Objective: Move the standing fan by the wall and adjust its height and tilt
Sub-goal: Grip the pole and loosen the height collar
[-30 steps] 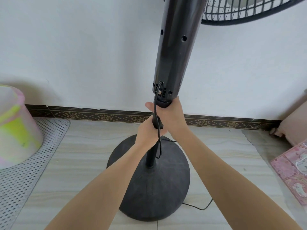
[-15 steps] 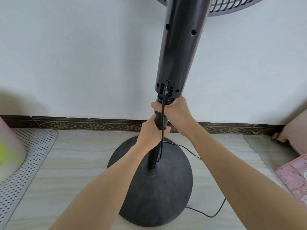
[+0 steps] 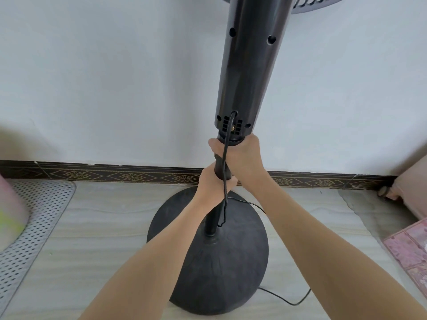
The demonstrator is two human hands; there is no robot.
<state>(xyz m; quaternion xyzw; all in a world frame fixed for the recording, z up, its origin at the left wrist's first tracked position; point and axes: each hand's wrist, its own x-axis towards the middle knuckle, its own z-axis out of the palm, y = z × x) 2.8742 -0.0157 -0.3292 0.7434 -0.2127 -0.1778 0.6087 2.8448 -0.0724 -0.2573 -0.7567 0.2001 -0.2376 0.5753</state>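
A black standing fan stands close to the white wall. Its wide column [image 3: 247, 72] rises to the top of the view, where a strip of the grille [image 3: 312, 3] shows. The round dark base [image 3: 215, 262] rests on the floor. My right hand [image 3: 242, 158] wraps the pole just under the column. My left hand [image 3: 211, 183] grips the collar on the pole directly below it. A black power cord [image 3: 225, 172] hangs from the column past both hands and runs off over the base.
The white wall [image 3: 115, 88] ends in a dark patterned skirting [image 3: 115, 175]. A perforated grey mat [image 3: 34, 227] and a pink-green object [image 3: 9, 213] lie at the left. Pink furniture [image 3: 413, 181] and a pink patterned mat [image 3: 411, 250] sit at the right.
The column has risen higher in the view, and less of the grille shows. Both hands keep their grip on the pole. The view has shifted right.
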